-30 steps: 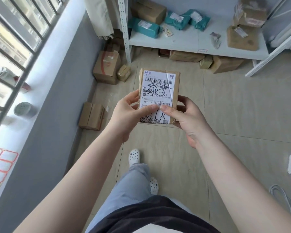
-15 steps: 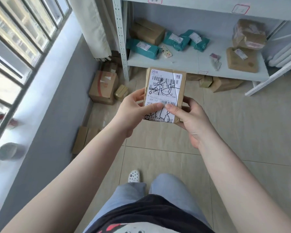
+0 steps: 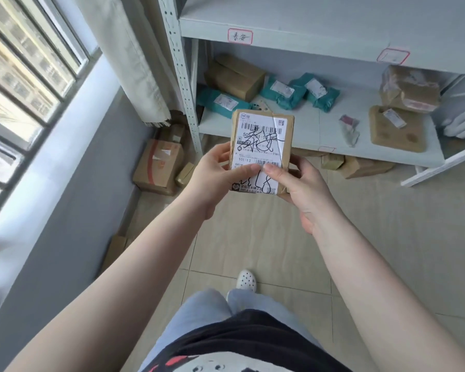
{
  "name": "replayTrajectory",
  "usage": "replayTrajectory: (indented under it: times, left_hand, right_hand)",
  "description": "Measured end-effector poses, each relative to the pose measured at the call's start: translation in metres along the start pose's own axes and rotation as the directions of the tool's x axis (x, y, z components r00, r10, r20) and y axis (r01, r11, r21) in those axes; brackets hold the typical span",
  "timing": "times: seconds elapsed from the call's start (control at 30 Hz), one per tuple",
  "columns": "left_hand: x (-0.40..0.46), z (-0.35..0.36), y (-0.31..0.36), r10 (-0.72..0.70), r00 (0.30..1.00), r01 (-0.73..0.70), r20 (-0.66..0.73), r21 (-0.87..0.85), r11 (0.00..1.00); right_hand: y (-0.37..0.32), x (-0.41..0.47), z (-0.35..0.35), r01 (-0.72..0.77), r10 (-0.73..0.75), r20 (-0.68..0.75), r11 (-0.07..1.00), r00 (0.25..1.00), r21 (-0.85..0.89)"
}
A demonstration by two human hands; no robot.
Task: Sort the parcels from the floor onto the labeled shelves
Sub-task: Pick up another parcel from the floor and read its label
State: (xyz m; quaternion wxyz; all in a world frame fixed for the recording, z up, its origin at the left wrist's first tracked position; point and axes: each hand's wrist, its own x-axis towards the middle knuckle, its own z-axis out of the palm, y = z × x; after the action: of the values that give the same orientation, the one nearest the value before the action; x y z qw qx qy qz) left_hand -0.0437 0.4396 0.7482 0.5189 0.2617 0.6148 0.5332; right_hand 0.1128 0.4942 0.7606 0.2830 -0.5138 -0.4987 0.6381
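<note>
Both hands hold a small brown cardboard parcel (image 3: 262, 151) up in front of the shelving, its white shipping label facing the camera with handwritten black characters across it. The left hand (image 3: 215, 175) has its fingers clamped on the parcel's left edge, thumb pressed on the label; the right hand (image 3: 298, 183) has its fingers clamped on the lower right corner, thumb on the label beside the other. Beyond, the lower shelf (image 3: 320, 130) carries teal mailer bags (image 3: 295, 93), a brown box (image 3: 236, 76) at far left and padded brown parcels (image 3: 397, 130) at right. A red-bordered label (image 3: 240, 36) sits on the upper shelf edge. More cardboard boxes (image 3: 157, 163) lie on the tiled floor (image 3: 373, 224) at left, under the curtain (image 3: 134, 63).
</note>
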Motion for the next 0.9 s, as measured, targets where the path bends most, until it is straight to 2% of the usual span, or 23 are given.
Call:
replayTrajectory:
  times: [0.3, 0.9]
  left_hand:
    - [0.09, 0.02, 0.035, 0.021, 0.998, -0.019, -0.059, 0.028, 0.999]
    - [0.305, 0.034, 0.134, 0.052, 0.997, -0.06, 0.058, 0.139, 0.988]
  right_hand:
    - [-0.044, 0.094, -0.016, 0.014, -0.014, 0.052, 1.0, 0.999, -0.005]
    - [-0.133, 0.291, -0.018, 0.013, -0.013, -0.077, 1.0, 0.997, -0.003]
